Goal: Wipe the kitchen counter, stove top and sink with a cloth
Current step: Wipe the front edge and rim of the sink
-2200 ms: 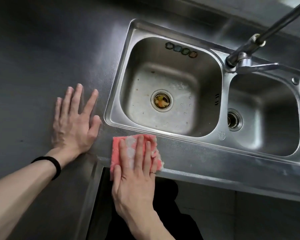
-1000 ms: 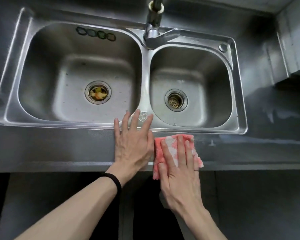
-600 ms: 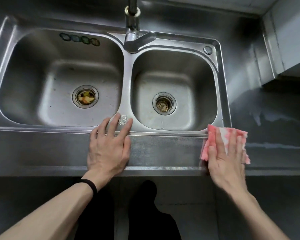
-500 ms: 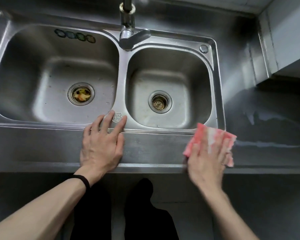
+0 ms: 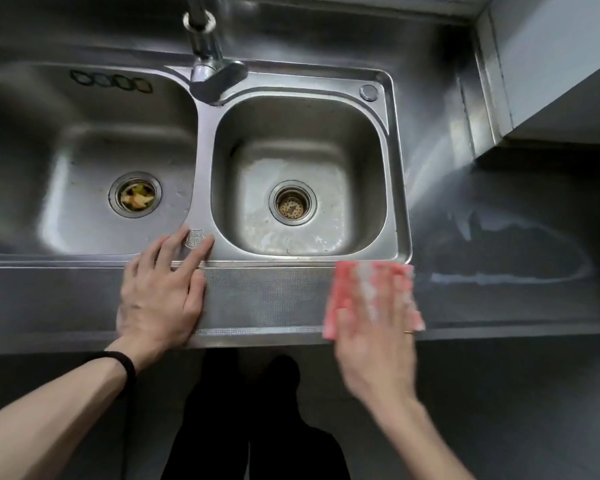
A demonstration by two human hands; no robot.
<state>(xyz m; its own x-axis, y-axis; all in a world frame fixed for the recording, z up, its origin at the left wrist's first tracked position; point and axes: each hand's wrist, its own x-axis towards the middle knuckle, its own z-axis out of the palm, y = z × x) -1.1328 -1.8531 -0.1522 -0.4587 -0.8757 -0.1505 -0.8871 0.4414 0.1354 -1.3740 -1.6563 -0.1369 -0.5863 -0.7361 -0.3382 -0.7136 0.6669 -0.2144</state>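
A pink and white cloth (image 5: 350, 282) lies flat on the steel counter strip (image 5: 267, 299) in front of the double sink's right basin (image 5: 298, 181). My right hand (image 5: 374, 344) presses on the cloth with fingers spread; the hand is blurred by motion. My left hand (image 5: 160, 292) rests flat on the counter strip, fingertips reaching the sink rim (image 5: 400, 188) at the divider between the basins. The left basin (image 5: 84, 161) has food scraps in its drain (image 5: 135, 195).
A tap (image 5: 205, 53) stands behind the divider. Right of the sink, the dark counter (image 5: 520, 299) carries a wet streak (image 5: 506, 275). A grey cabinet or wall block (image 5: 551, 64) overhangs the far right. The counter's front edge runs just under my hands.
My right hand has slid the cloth from the left end of the front strip along to the sink's right corner, then slightly back left. My left hand shifted to the divider and stayed there.
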